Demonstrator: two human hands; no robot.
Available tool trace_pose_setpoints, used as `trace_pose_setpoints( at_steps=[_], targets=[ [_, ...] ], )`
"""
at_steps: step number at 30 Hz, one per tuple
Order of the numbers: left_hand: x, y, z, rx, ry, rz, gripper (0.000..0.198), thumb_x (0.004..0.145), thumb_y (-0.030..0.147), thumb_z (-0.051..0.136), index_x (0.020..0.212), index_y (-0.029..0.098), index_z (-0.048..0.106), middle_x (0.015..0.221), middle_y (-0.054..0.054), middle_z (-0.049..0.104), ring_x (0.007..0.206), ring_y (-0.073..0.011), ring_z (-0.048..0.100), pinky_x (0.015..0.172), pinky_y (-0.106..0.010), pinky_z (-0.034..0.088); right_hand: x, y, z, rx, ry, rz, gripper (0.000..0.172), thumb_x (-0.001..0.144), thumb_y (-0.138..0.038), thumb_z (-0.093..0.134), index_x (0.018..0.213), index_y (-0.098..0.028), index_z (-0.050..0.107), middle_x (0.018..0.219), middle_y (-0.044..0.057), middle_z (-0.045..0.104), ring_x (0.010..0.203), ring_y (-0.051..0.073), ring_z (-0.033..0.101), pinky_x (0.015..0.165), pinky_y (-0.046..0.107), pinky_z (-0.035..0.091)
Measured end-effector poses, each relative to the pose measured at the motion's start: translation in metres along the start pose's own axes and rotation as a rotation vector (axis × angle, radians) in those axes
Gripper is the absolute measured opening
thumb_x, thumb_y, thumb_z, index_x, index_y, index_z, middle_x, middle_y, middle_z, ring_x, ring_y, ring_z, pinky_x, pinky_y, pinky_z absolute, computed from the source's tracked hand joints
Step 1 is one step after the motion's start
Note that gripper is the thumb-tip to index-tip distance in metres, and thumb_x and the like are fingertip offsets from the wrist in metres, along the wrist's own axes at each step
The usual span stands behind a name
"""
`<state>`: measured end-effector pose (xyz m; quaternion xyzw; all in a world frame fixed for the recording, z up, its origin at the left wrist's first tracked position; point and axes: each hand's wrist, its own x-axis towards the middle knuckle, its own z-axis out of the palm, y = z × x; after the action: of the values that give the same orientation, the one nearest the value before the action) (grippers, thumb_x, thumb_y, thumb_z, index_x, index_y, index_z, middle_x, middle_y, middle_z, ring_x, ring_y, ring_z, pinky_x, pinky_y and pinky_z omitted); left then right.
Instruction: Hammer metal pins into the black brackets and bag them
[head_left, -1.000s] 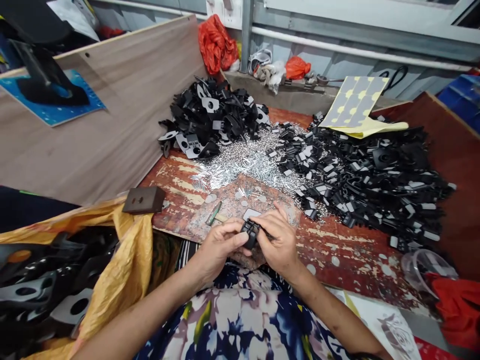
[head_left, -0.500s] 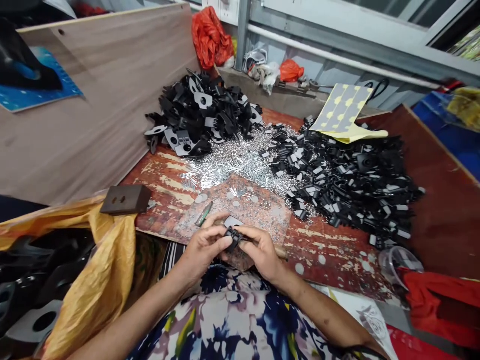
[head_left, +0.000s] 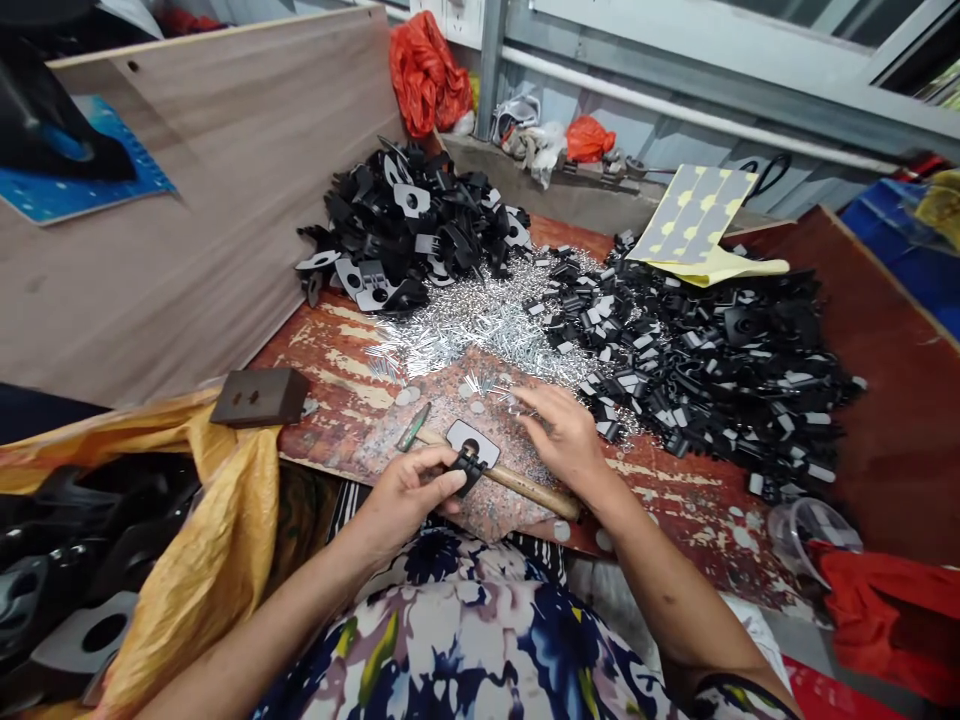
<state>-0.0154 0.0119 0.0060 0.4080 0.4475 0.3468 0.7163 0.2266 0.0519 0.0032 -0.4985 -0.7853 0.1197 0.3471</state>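
Left hand (head_left: pixel 416 485) is pinching a black plastic piece with a flat grey-faced plate (head_left: pixel 474 432), held above the worn red-brown worktop (head_left: pixel 337 345), near the middle of its front edge. Right hand (head_left: pixel 559 435) has thumb and forefinger apart beside some loose thin silver pins (head_left: pixel 480 383); can't tell if it's touching one. Under the held piece there's a wooden-handled hammer with a green head (head_left: pixel 415 427), just lying there.

Progress? The plate and a smaller black bit look paired up in that hand, but I'd call it unfinished. Plenty left: a heap of black plates with grey faces (head_left: pixel 411 200) toward the far left corner, and small black clips with grey tabs (head_left: pixel 705 350) along the right side.

Fingers hide the joint, so no idea if a pin's in. The yellow woven sack (head_left: pixel 247 480) off the left edge is cut off; can't tell whether its black parts are done.
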Motion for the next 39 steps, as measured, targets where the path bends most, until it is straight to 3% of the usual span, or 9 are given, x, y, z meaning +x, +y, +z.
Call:
trace_pose_setpoints(
  at_steps=[4, 12, 16, 19, 22, 27, 32, 35, 39],
  targets=[
    [0.004, 0.002, 0.007, 0.011, -0.059, -0.005, 0.030, 0.075, 0.045, 0.082, 0.070, 0.018, 0.071, 0.070, 0.000, 0.055, 0.060, -0.0141, 0.050, 0.056, -0.027, 0.048, -0.012, -0.042, -0.007, 0.348, -0.101, -0.092, 0.034, 0.095, -0.022, 0.068, 0.125, -0.038, 0.072, 0.104, -0.004, 0.080, 0.096, 0.016, 0.075, 0.088, 0.037, 0.064],
    [0.004, -0.005, 0.009, 0.122, -0.010, 0.123, 0.044, 0.074, 0.043, 0.083, 0.054, 0.018, 0.053, 0.061, 0.003, 0.042, 0.059, -0.0121, 0.039, 0.056, -0.025, 0.033, -0.052, -0.056, 0.011, 0.316, -0.030, -0.183, 0.062, 0.093, -0.009, 0.063, 0.148, -0.037, 0.053, 0.128, 0.001, 0.074, 0.113, 0.019, 0.073, 0.099, 0.044, 0.063],
    [0.002, -0.010, 0.009, 0.139, 0.052, 0.119, 0.036, 0.073, 0.040, 0.083, 0.061, 0.019, 0.056, 0.069, 0.002, 0.048, 0.063, -0.0132, 0.043, 0.058, -0.026, 0.036, -0.049, -0.041, 0.007, 0.326, -0.125, -0.235, 0.064, 0.094, -0.004, 0.055, 0.150, -0.035, 0.049, 0.131, 0.001, 0.073, 0.121, 0.018, 0.069, 0.105, 0.046, 0.058],
    [0.000, -0.008, 0.009, 0.104, 0.065, 0.064, 0.037, 0.075, 0.041, 0.081, 0.060, 0.019, 0.055, 0.063, 0.003, 0.047, 0.058, -0.0121, 0.043, 0.056, -0.026, 0.035, -0.030, -0.015, 0.001, 0.042, -0.137, -0.241, 0.053, 0.095, -0.002, 0.050, 0.138, -0.031, 0.062, 0.121, 0.002, 0.076, 0.116, 0.020, 0.069, 0.103, 0.046, 0.057],
    [-0.002, -0.005, 0.008, 0.036, 0.055, 0.016, 0.035, 0.077, 0.042, 0.078, 0.059, 0.020, 0.057, 0.059, 0.003, 0.047, 0.055, -0.0119, 0.045, 0.054, -0.026, 0.037, -0.009, 0.010, 0.001, -0.352, -0.281, -0.230, 0.033, 0.099, -0.006, 0.048, 0.112, -0.022, 0.073, 0.104, 0.008, 0.076, 0.106, 0.026, 0.066, 0.096, 0.047, 0.055],
    [-0.003, -0.001, 0.003, -0.161, 0.120, -0.037, 0.035, 0.070, 0.037, 0.082, 0.056, 0.020, 0.055, 0.061, 0.003, 0.045, 0.052, -0.0101, 0.040, 0.043, -0.024, 0.031, 0.010, 0.030, 0.005, -0.469, -0.396, -0.273, 0.030, 0.095, -0.002, 0.047, 0.093, -0.017, 0.073, 0.087, 0.011, 0.068, 0.092, 0.026, 0.058, 0.096, 0.049, 0.050],
    [-0.002, -0.002, -0.005, -0.338, 0.110, -0.035, 0.027, 0.070, 0.034, 0.083, 0.063, 0.018, 0.063, 0.062, 0.001, 0.053, 0.051, -0.0095, 0.047, 0.046, -0.024, 0.041, 0.013, 0.018, -0.011, -0.163, -0.150, -0.127, 0.025, 0.095, -0.011, 0.051, 0.093, -0.022, 0.074, 0.089, 0.008, 0.072, 0.092, 0.025, 0.063, 0.088, 0.046, 0.053],
    [0.001, -0.002, -0.008, -0.431, 0.104, 0.000, 0.025, 0.072, 0.037, 0.081, 0.072, 0.016, 0.068, 0.068, -0.002, 0.061, 0.051, -0.0102, 0.051, 0.046, -0.024, 0.045, 0.005, -0.015, -0.015, 0.161, 0.033, -0.033, 0.017, 0.095, -0.016, 0.060, 0.095, -0.027, 0.073, 0.091, 0.000, 0.076, 0.091, 0.020, 0.069, 0.097, 0.045, 0.053],
    [0.005, 0.000, -0.005, -0.492, 0.107, 0.003, 0.036, 0.074, 0.049, 0.080, 0.074, 0.014, 0.070, 0.071, -0.003, 0.062, 0.048, -0.0094, 0.049, 0.040, -0.023, 0.045, -0.003, -0.059, -0.003, 0.353, 0.058, -0.047, 0.010, 0.094, -0.018, 0.067, 0.092, -0.026, 0.072, 0.092, -0.003, 0.078, 0.088, 0.016, 0.072, 0.109, 0.048, 0.046]
  ],
)
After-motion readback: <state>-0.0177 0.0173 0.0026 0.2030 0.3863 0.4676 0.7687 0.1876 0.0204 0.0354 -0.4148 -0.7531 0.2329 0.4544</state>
